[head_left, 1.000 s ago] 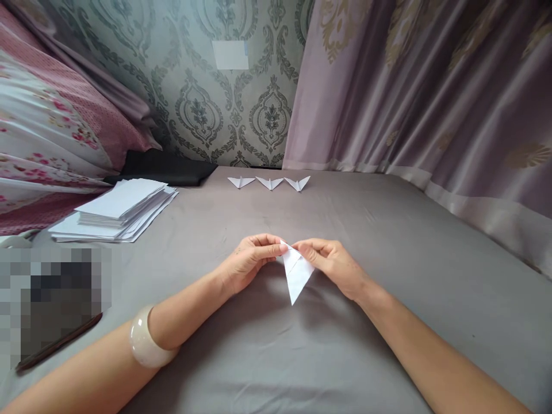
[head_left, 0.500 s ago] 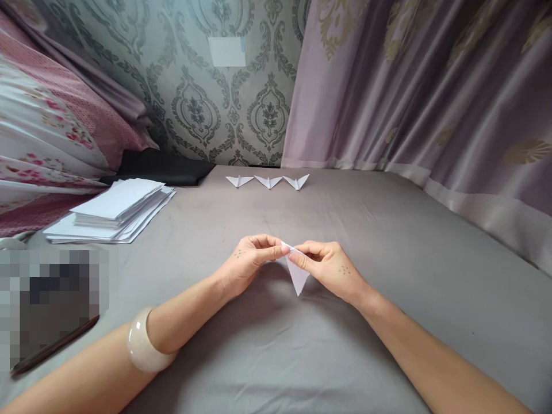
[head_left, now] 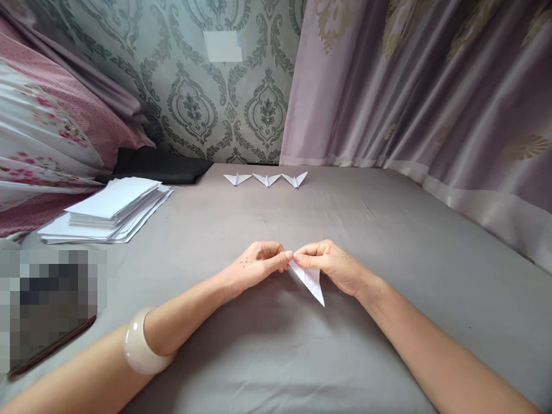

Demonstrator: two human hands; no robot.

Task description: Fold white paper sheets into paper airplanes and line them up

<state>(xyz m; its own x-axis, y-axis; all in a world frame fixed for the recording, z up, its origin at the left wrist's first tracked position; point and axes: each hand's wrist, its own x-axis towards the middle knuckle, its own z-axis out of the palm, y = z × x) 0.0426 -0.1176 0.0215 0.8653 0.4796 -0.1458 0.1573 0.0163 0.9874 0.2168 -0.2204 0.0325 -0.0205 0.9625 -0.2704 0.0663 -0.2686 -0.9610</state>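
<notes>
A small piece of folded white paper (head_left: 311, 280) is pinched between both hands above the grey cloth, its sharp tip pointing down and to the right. My left hand (head_left: 263, 261) is closed, with thumb and fingers on the paper's upper left end. Beside it, my right hand (head_left: 332, 264) grips the upper edge with thumb and index finger. The two thumb tips almost meet, and they hide the top of the fold. Farther back, three folded paper planes, the middle one (head_left: 267, 180) among them, stand in a row.
At the left lies a stack of white paper sheets (head_left: 114, 198), with a black folded item (head_left: 159, 165) behind it. A blurred dark object (head_left: 54, 322) rests at the lower left. Curtains (head_left: 414, 86) hang along the right side of the grey cloth surface (head_left: 388, 230).
The folded paper has turned, its tip swinging from straight down to down and right, and a crease now shows. Both hands keep their pinch, with the left slightly farther right.
</notes>
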